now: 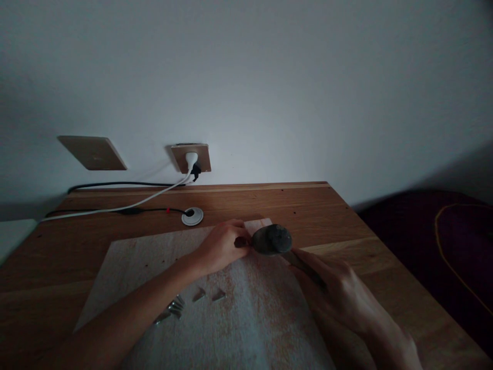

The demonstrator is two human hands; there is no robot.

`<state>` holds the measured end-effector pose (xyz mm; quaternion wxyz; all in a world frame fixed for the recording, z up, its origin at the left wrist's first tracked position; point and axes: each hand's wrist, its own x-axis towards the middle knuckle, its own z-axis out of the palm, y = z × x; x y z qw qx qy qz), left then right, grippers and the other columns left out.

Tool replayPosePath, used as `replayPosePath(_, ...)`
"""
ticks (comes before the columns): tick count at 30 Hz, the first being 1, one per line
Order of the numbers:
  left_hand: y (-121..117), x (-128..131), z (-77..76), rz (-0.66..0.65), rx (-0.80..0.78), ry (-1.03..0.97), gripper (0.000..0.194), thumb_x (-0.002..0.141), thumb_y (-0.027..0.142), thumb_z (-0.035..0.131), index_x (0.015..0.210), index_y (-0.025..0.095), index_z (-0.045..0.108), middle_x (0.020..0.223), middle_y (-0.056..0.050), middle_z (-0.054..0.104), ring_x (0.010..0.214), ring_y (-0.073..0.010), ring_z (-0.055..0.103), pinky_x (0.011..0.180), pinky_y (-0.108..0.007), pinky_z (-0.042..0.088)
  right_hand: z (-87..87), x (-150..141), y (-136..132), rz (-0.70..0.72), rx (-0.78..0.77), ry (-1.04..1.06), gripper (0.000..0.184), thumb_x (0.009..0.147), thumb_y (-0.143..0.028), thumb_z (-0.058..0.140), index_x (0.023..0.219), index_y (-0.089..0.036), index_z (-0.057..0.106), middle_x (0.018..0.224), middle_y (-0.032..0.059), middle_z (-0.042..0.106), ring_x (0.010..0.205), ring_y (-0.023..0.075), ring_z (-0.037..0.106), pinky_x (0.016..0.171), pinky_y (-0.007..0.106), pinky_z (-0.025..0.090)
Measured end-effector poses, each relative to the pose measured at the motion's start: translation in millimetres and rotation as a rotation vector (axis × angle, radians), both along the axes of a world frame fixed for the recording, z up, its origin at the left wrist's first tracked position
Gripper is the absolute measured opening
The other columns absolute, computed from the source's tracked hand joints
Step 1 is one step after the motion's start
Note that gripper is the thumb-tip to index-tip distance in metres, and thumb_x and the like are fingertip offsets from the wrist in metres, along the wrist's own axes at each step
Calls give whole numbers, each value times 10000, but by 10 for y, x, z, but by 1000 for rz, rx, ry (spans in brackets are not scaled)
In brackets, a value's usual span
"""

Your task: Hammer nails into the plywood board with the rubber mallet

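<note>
My right hand [342, 288] is wrapped round the handle of a hammer, whose dark, rounded head [271, 239] points toward the camera above the board's far right part. Just left of that head, my left hand [227, 244] has its fingers pinched together close to the board. Whatever they pinch is hidden behind the fingers and the hammer head. Beneath both lies a pale, worn wooden board [269, 308]. Several small shiny metal pieces [175, 307] are piled beside my left forearm. Two more, a thin piece [199, 294] and another thin piece [219, 295], lie apart from the pile.
The board rests on a brown wooden table [385, 277] against a white wall. A socket [191, 158] holds a white and a black plug. Their cables [115, 209] run left across the tabletop, near a round cable grommet [192, 216]. Dark purple fabric [423, 231] lies beyond the right edge.
</note>
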<state>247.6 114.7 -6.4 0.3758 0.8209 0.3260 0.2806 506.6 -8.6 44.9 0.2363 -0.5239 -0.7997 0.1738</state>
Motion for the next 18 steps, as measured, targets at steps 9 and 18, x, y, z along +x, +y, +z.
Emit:
replayPosePath(9,-2,-1,19,-22,24,-32,287,784,-70,767,840,207,823,946,-11,765,855,-167,704,777,-256,502,28,-7,-30,-12,176,10,216,1102,-223,561,1302,-229,644,937,43,800,693,191,785,586,294,542)
replayPosePath(18,-6,7,44,22,8,82,176,780,11,796,822,182,785,888,-18,706,861,-196,685,750,-279,471,-4,-16,0,-3,7,28,235,1114,-253,546,1313,-279,668,995,29,812,823,216,824,661,305,574)
